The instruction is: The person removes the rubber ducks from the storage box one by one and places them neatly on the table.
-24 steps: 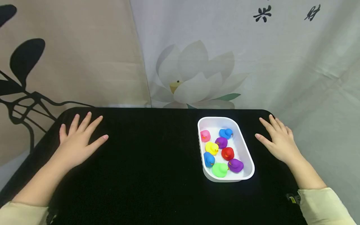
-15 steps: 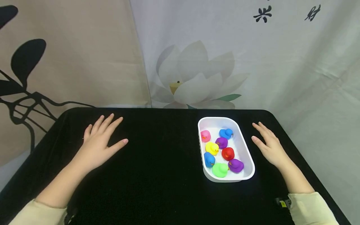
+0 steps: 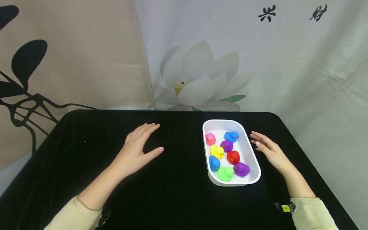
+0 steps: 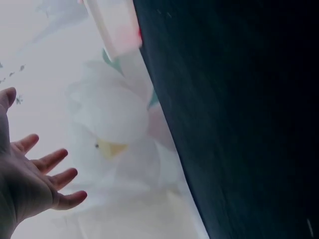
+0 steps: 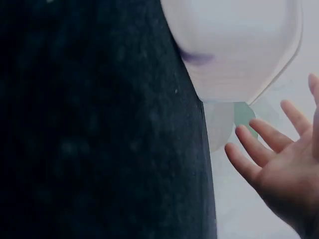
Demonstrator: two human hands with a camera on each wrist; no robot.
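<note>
A white tray [image 3: 253,166] stands right of the middle of the black table. In it lie several toy ducks: a pink duck [image 3: 210,139], a yellow duck [image 3: 217,151], a red duck [image 3: 233,157], a green duck [image 3: 225,173], two blue and two purple ones. My left hand [image 3: 135,156] is over the table, well left of the tray, fingers spread and holding nothing. Close to the tray's right side is my right hand [image 3: 273,155], its fingers loosely extended and holding nothing. In the right wrist view, a gap shows between its fingers and the tray [image 5: 234,64].
The black cloth-covered table [image 3: 178,198] ends at a back edge against a hanging curtain [image 3: 115,57] with a printed lotus. Both forearms wear pale sleeves, with a dark device at each cuff.
My left hand has moved a long way right across the table towards the tray. My right hand has come left, nearer the tray's right side. The tray and ducks have stayed put.
</note>
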